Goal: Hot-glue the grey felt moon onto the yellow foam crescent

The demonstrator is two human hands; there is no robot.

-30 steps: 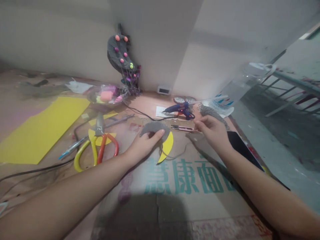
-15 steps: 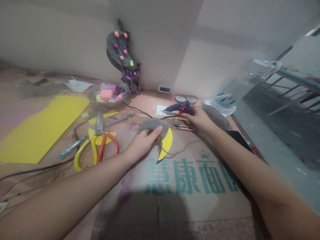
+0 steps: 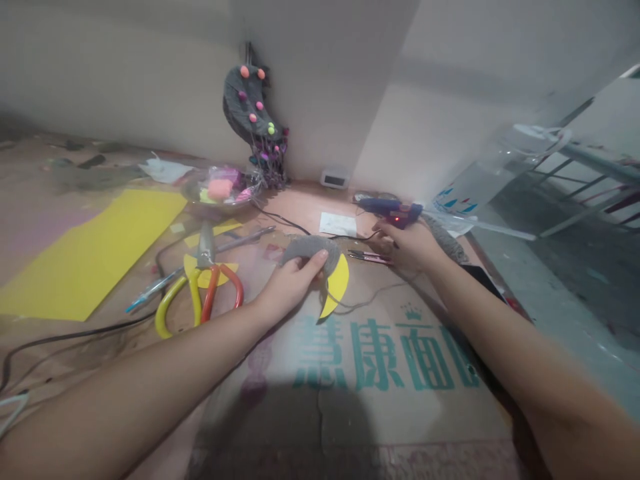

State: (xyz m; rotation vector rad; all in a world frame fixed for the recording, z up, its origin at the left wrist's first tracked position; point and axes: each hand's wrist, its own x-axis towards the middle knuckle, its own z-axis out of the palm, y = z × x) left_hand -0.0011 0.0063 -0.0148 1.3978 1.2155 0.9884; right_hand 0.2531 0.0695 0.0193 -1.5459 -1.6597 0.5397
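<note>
Between the thumb and fingers of my left hand (image 3: 300, 270) is a yellow paper crescent (image 3: 338, 287), its upper part wrapped in grey yarn (image 3: 305, 248). A loose yarn tail runs from it to the right across the cardboard. My right hand (image 3: 407, 245) is closed around a blue glue gun (image 3: 393, 210) with a small red light lit and a pale glue stick out of its back. Its nozzle points left, above the table. Just below the gun lie small thread snips (image 3: 369, 257). A small white paper (image 3: 338, 225) lies left of the gun.
Scissors (image 3: 203, 280) with yellow and red handles, a pen (image 3: 155, 290) and a yellow sheet (image 3: 95, 253) lie at left. A bowl of pompoms (image 3: 220, 190) and a decorated grey crescent (image 3: 245, 107) are by the wall. A clear bottle (image 3: 485, 173) stands at right.
My right hand has drawn the glue gun right and up, off the white paper, and its nozzle has levelled. My left hand stays on the crescent; the view has shifted slightly.
</note>
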